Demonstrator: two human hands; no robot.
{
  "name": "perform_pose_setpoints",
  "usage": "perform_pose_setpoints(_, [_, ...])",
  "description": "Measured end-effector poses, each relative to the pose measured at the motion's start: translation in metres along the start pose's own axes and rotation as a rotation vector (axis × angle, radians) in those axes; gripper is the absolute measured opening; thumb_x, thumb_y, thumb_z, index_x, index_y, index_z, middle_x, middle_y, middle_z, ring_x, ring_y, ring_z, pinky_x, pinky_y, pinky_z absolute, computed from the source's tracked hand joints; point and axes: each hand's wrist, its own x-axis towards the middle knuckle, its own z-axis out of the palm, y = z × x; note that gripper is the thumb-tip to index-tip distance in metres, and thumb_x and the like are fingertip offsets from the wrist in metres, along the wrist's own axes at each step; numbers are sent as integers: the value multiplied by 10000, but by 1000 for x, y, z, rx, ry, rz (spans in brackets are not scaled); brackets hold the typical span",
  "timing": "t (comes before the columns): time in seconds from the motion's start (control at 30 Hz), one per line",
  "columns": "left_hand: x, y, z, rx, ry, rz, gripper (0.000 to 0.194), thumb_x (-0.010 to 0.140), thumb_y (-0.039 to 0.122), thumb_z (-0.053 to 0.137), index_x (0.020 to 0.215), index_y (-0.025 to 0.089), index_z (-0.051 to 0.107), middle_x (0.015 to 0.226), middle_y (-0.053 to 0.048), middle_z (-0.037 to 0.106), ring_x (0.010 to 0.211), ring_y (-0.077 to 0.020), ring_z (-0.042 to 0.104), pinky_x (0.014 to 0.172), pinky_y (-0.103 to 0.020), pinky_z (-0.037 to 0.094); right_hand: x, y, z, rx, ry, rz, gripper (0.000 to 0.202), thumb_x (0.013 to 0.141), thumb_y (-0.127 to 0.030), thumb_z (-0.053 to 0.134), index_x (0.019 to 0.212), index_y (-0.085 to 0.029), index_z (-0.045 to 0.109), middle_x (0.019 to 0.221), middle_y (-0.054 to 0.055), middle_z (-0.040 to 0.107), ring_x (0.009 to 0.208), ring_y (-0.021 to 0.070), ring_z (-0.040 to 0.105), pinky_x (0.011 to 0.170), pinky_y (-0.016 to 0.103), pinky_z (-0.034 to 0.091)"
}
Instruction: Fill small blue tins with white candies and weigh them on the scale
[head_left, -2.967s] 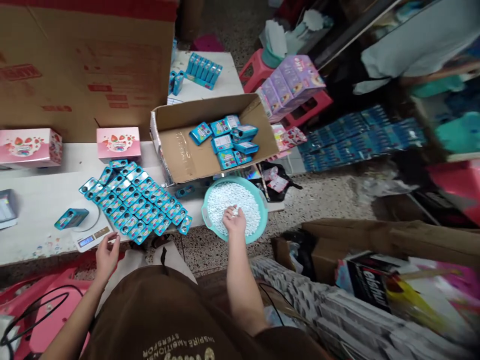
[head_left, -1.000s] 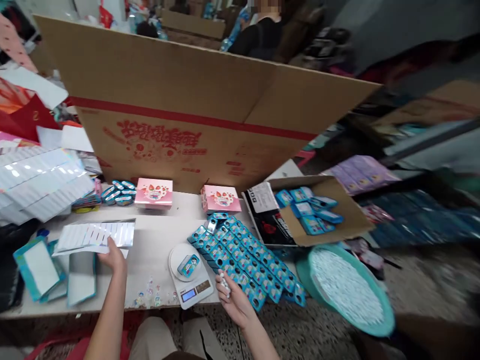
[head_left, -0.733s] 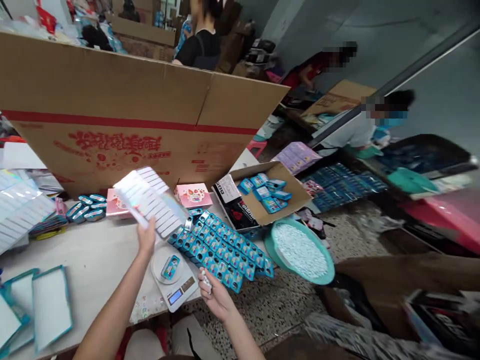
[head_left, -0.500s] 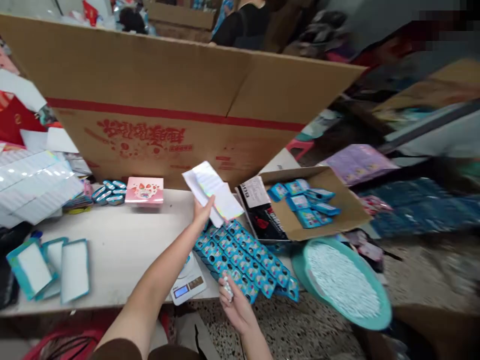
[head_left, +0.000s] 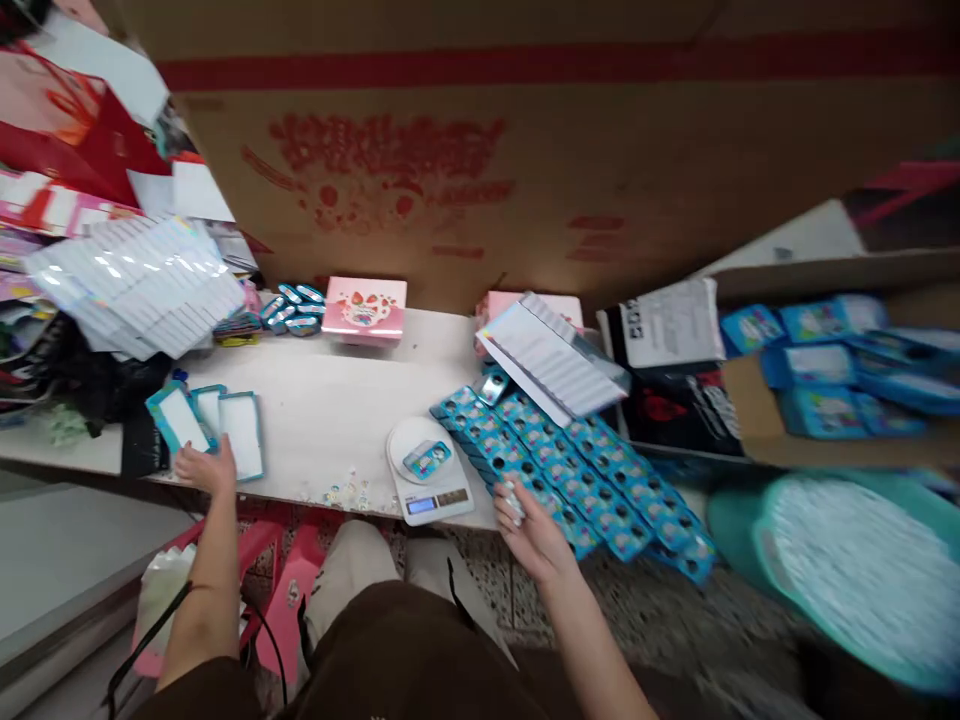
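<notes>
My left hand (head_left: 206, 468) is open at the near edge of several shallow blue-rimmed trays with white insides (head_left: 241, 440), its thumb and fingers apart. Whether the fingertips touch a tray is hard to tell. Closed around a few small white pieces (head_left: 512, 503), my right hand (head_left: 532, 530) is beside the near edge of the rows of small blue boxes (head_left: 555, 470). Left of those rows, a white digital scale (head_left: 431, 505) carries one small blue pack (head_left: 427, 459). Printed white sheets (head_left: 551, 360) lie tilted over the far end of the boxes.
A big cardboard panel (head_left: 555, 170) walls off the back. A pink box (head_left: 365, 308) and small blue tins (head_left: 292, 310) stand before it. At right are a carton of blue packs (head_left: 757, 400) and a teal basin (head_left: 765, 570) of white pieces. Glossy sheets (head_left: 142, 285) pile up at left.
My left hand has let go of the white sheets and moved left to the trays. The sheets now rest over the boxes. My right hand still holds the white pieces. The view has shifted.
</notes>
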Motion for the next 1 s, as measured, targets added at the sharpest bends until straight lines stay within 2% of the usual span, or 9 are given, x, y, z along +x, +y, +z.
perform_pose_setpoints(0.1, [10,-25,18,130,-174,17,484,731,484,571,1017,93,585,1140,-215,573,1161,-410,428,966,-591,266,9,13,11,-115,60,-78,266,655,-237,762,881,-157,646,705,-32,545,457,-1,356,354,109,261])
perform_pose_setpoints(0.2, [7,-39,33,168,-179,185,317,792,443,487,917,167,582,1074,-99,614,1159,-339,442,984,-580,250,24,21,18,-234,73,-129,321,583,-270,794,855,-147,676,695,-25,560,466,-1,361,366,125,211])
perform_pose_setpoints(0.3, [7,-45,38,160,-161,283,298,820,460,443,960,228,568,1049,-18,631,1145,-290,454,974,-570,259,41,25,26,-367,68,-188,382,544,-345,802,845,-141,684,657,-41,532,447,-3,328,379,153,156])
perform_pose_setpoints(0.43, [21,-51,36,299,-285,350,371,828,375,389,1068,181,595,1089,-131,634,1119,-330,470,917,-561,294,60,26,34,-589,92,-252,400,578,-462,753,813,-147,675,585,-62,477,402,6,243,389,197,115])
perform_pose_setpoints(0.53, [34,-64,37,441,-410,480,414,770,302,420,1122,157,583,1099,-161,628,1085,-320,499,921,-516,296,70,30,37,-759,117,-286,397,604,-501,718,802,-159,678,555,-58,469,423,31,276,401,204,154])
perform_pose_setpoints(0.7, [49,-84,33,449,-356,679,396,829,345,313,1020,200,629,942,-100,671,962,-256,559,938,-460,292,78,37,35,-836,136,-333,395,630,-517,694,843,-185,685,543,-42,483,492,78,373,431,209,227])
perform_pose_setpoints(0.87, [44,-62,10,170,-239,738,341,864,355,344,1028,246,622,874,-55,680,871,-223,580,924,-456,341,72,36,33,-647,94,-304,379,630,-483,717,856,-180,678,535,-70,410,413,28,258,396,197,146])
perform_pose_setpoints(0.93, [24,-42,-1,62,-265,852,318,874,349,378,1016,224,633,907,-66,680,888,-225,576,877,-410,392,67,35,32,-527,76,-273,386,603,-454,749,851,-170,669,563,-74,423,401,4,222,379,181,115])
perform_pose_setpoints(1.0, [-7,-18,-6,-58,-388,1028,285,882,318,412,999,210,648,943,-72,675,900,-215,579,841,-359,420,60,35,30,-436,59,-233,389,587,-423,775,849,-160,659,581,-73,443,399,-11,226,364,161,115])
